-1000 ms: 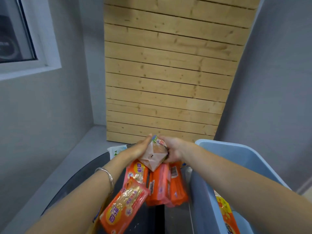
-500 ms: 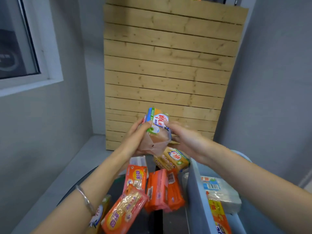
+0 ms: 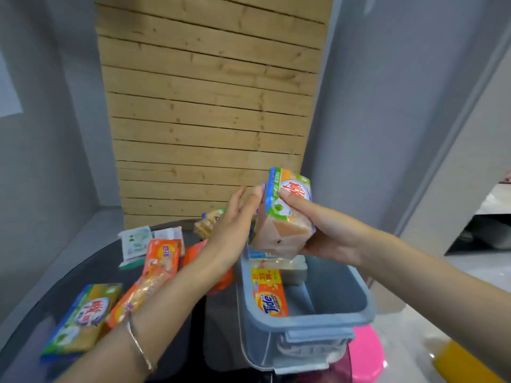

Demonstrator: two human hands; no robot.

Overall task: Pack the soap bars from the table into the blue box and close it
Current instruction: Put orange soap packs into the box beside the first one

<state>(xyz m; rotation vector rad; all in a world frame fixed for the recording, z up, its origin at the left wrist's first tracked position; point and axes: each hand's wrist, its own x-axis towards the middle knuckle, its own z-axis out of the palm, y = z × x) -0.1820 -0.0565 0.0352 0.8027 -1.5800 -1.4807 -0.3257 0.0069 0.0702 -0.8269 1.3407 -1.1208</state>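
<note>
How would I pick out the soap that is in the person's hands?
Find the blue box at the right edge of the dark table. Above it, the right hand grips one soap pack, with the left hand open beside it. It is the only pack in the air, green and blue on top with orange soap showing through clear wrap, unlike the orange Tide bar inside the box.

This is a bare indoor room that looks more like a makeshift workspace than a furnished home or shop, though which exactly cannot be told. Plain grey walls (image 3: 387, 106) run from nine to two o'clock, and a panel of raw wooden planks (image 3: 210, 106) stands upright at twelve. A dark round table (image 3: 105, 269) at seven to eight o'clock carries shop-wrapped soap bars (image 3: 80, 319), beside a blue box (image 3: 318, 322) at six. At three o'clock an opening (image 3: 486, 217) shows a brighter room.
</note>
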